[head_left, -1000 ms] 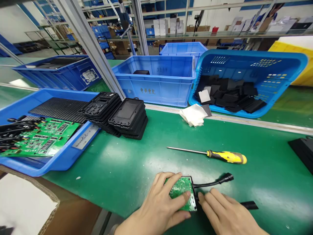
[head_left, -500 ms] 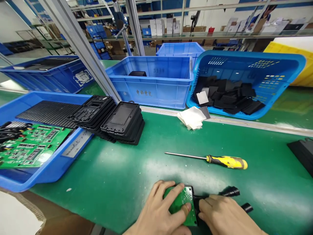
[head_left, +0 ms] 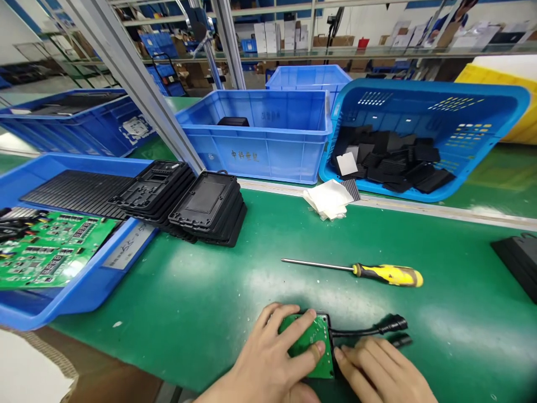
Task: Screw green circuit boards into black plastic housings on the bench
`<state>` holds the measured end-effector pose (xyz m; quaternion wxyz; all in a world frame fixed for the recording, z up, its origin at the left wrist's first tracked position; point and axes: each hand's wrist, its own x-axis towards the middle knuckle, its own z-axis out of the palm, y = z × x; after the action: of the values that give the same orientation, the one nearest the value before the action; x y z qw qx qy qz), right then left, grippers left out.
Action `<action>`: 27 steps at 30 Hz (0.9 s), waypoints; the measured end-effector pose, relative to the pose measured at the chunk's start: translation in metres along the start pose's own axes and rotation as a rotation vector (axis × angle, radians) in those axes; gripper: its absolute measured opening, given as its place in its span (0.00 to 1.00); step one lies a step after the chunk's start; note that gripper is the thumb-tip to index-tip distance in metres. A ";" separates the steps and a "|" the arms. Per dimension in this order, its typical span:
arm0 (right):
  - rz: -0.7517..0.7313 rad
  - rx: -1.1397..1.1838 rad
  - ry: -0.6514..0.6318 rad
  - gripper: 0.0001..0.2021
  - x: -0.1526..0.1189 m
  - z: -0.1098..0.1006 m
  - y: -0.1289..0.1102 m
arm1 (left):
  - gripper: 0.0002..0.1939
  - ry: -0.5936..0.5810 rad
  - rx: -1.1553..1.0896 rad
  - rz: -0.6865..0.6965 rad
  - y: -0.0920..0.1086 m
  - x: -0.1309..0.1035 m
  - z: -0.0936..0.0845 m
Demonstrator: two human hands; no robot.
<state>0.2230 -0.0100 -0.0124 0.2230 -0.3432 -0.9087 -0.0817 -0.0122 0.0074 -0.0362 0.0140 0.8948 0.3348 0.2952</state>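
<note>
A green circuit board (head_left: 322,366) sits in a black casing at the bottom middle of the head view. Across the board lies my left hand (head_left: 279,352), fingers spread and pressing on it. Two black cables with plugs (head_left: 392,323) run out from the casing's right side. My right hand (head_left: 377,366) is at that side, its thumb and fingers closed at the casing edge by the lower cable; what they pinch is hidden. Beyond the hands, a yellow and black screwdriver (head_left: 388,275) lies on the green table (head_left: 201,313).
Stacked black casings (head_left: 210,204) stand at the left, beside a blue tray (head_left: 90,294) of circuit boards. A blue bin (head_left: 260,154) and a blue basket (head_left: 474,151) of black pieces line the back. White sheets (head_left: 328,198) lie before them. A person (head_left: 455,19) is far off.
My right hand has shifted slightly down, uncovering more of the upper cable, and the lower plug has moved left. My left hand stays on the board. The view has shifted slightly.
</note>
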 end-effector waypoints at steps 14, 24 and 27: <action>0.189 -0.200 -0.159 0.17 0.028 -0.010 0.067 | 0.18 -0.008 0.616 0.024 0.063 -0.008 0.016; 0.378 0.180 -0.009 0.14 0.055 -0.026 0.075 | 0.19 0.094 0.620 -0.021 0.067 -0.014 0.021; 0.537 0.565 0.246 0.08 0.069 -0.035 0.036 | 0.20 0.076 0.600 -0.066 0.070 -0.012 0.018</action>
<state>0.2131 0.0475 0.0507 0.4291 -0.4809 -0.7401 0.1919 0.0317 -0.0506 -0.0420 -0.2541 0.8357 0.4365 0.2158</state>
